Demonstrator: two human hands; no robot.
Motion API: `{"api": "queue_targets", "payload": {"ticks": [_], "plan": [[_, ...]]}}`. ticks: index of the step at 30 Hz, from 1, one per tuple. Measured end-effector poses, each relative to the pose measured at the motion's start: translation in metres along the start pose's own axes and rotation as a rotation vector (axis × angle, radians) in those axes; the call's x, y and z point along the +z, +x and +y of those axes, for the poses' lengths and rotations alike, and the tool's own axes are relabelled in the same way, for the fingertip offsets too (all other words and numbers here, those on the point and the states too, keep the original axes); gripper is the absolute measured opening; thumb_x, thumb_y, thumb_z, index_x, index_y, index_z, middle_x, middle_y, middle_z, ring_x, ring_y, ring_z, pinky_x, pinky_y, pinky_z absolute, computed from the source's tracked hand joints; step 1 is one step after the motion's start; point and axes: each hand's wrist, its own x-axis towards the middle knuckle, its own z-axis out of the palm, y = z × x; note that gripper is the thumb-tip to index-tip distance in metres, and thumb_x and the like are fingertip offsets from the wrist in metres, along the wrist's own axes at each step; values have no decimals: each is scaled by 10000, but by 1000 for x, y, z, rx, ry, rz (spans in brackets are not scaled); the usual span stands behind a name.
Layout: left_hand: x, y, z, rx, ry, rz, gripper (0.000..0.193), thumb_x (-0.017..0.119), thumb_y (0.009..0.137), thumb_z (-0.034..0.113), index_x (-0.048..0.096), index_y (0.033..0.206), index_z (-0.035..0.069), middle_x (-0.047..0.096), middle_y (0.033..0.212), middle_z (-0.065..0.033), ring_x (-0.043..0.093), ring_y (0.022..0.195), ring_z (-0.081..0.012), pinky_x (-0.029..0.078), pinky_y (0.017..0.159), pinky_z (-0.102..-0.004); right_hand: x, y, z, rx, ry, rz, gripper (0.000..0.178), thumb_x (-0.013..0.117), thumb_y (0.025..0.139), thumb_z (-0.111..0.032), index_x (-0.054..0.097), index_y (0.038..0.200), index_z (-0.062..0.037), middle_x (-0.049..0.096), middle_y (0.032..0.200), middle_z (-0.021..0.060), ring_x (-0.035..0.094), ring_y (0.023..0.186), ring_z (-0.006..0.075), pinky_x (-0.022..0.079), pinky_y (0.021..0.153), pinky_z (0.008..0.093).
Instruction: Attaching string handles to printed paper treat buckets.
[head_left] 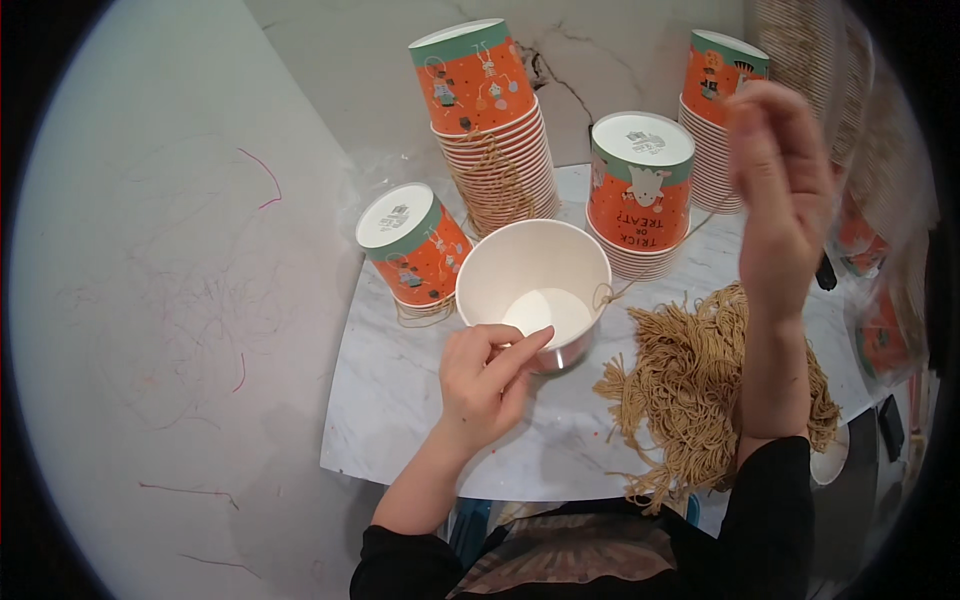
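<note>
An open paper bucket [490, 262], white inside, stands near the middle of the table. My left hand [480, 380] grips its near rim, with the index finger reaching over the opening. A tan cord [688, 236] passes through the bucket's right side, where a small loop shows. From there it runs up to my right hand [785, 195], which is raised at the right with its fingers closed and slightly blurred. Below that hand, a loose bundle of tan cords [685, 385] lies on the table, partly covered by my right forearm.
Upside-down orange and green buckets stand around: a tall stack [500, 150] at the back, a shorter stack [640, 195], another stack [712, 130] and one group [412, 245] at left. Plastic-wrapped stacks [870, 160] line the right. A scribbled white surface [200, 300] borders the marbled table [390, 420].
</note>
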Motion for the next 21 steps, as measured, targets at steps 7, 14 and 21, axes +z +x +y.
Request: {"api": "queue_targets", "payload": {"ticks": [7,14,21], "plan": [[-6,1,-17,-175,2,90,89,691,784,5,696,868,33,611,1048,-128,594,805,-222,481,700,-325,-37,11,-10,-542,-453,530,207,499,1063,-81,655,1174,-2,561,785,21,417,636,50,359,559,221],[0,1,-34,-704,-438,202,568,718,830,40,470,1340,9,530,1371,-168,572,838,-98,503,741,-235,-36,10,-8,-525,-461,256,207,562,1027,-36,664,1198,19,711,1093,88,659,858,60,510,700,169],[-4,2,-38,-849,-780,281,474,607,872,-43,480,1329,-31,635,1266,-141,514,805,-50,465,799,-206,11,-12,18,350,-334,-673,87,649,947,-93,633,973,-12,643,1220,89,541,733,48,460,640,231]]}}
